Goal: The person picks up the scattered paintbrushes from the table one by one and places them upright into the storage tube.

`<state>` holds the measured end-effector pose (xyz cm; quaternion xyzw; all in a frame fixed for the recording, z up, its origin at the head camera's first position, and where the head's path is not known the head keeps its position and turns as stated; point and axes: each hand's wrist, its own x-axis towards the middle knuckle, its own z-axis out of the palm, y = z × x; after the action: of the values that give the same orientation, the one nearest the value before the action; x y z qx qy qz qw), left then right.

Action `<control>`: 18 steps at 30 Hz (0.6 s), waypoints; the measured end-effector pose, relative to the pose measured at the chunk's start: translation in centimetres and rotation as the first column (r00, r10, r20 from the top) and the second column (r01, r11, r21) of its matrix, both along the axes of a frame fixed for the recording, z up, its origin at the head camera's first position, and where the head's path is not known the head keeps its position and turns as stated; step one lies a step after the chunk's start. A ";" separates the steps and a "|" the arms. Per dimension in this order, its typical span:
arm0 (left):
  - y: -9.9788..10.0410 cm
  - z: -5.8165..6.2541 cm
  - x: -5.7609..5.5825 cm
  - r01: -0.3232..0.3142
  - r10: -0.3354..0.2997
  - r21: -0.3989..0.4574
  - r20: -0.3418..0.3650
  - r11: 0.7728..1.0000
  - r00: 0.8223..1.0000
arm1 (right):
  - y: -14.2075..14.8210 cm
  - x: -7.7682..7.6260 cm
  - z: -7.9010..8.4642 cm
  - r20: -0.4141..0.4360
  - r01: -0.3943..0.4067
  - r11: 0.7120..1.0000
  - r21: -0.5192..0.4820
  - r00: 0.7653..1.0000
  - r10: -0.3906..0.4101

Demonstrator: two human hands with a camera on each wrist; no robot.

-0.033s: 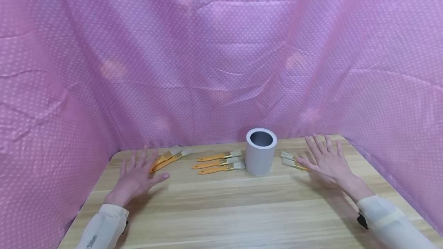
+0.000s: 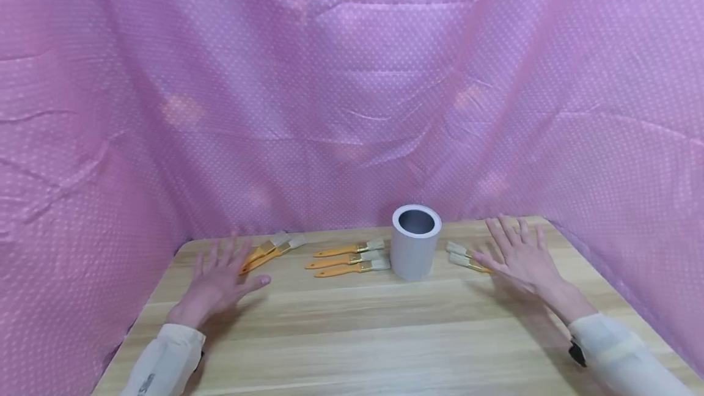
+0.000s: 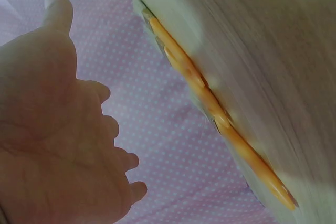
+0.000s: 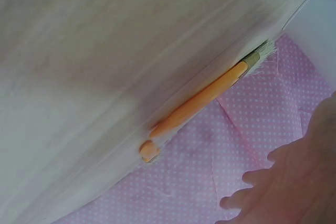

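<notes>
Both hands are spread with straight fingers and hold nothing. My left hand (image 2: 217, 286) hovers over the left part of the table, beside two paintbrushes (image 2: 269, 256) with yellow-orange handles and pale bristles, partly hidden by its fingers. In the left wrist view those brush handles (image 3: 194, 80) lie apart from the palm. On the right, my right hand (image 2: 525, 261) covers the handles of more paintbrushes (image 2: 462, 259); the right wrist view shows one such brush (image 4: 205, 100) lying clear of the fingers. Three paintbrushes (image 2: 343, 261) lie side by side in the middle, bristles toward a white can (image 2: 414, 256).
The can stands upright with a round dark opening on top. Under everything is a light wood-grain table (image 2: 352, 341). Pink dotted cloth (image 2: 330, 109) hangs behind the table and along both sides.
</notes>
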<state>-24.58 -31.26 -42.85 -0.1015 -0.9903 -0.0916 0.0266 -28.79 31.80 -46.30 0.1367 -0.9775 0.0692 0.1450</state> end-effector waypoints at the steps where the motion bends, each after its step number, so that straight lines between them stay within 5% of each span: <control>1: 0.1 0.1 0.0 0.004 -0.004 -0.004 0.001 1.000 1.000 | 0.0 0.1 0.0 0.000 0.003 1.000 -0.003 1.000 -0.003; 5: 0.7 0.4 0.1 0.021 -0.021 -0.010 0.003 1.000 1.000 | -0.1 0.4 0.4 -0.021 0.003 0.999 -0.044 1.000 -0.004; 8: 0.9 0.7 0.0 0.024 -0.024 0.000 0.004 1.000 1.000 | -1.1 0.3 1.3 -0.018 -0.041 0.985 -0.170 0.999 0.039; 13: 0.8 0.3 -0.7 0.050 -0.049 0.048 -0.037 0.998 0.998 | -4.4 -0.2 3.2 0.019 -0.155 0.874 -0.461 0.983 0.184; 18: 0.3 -0.6 -1.6 0.102 -0.079 0.133 -0.167 0.986 0.983 | -8.0 -0.9 3.6 0.054 -0.220 0.801 -0.557 0.953 0.299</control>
<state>-26.13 -30.95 -43.45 -0.1515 -0.9702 -0.1541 0.1095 -29.66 23.82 -42.67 0.2175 -0.8968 0.3724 0.0983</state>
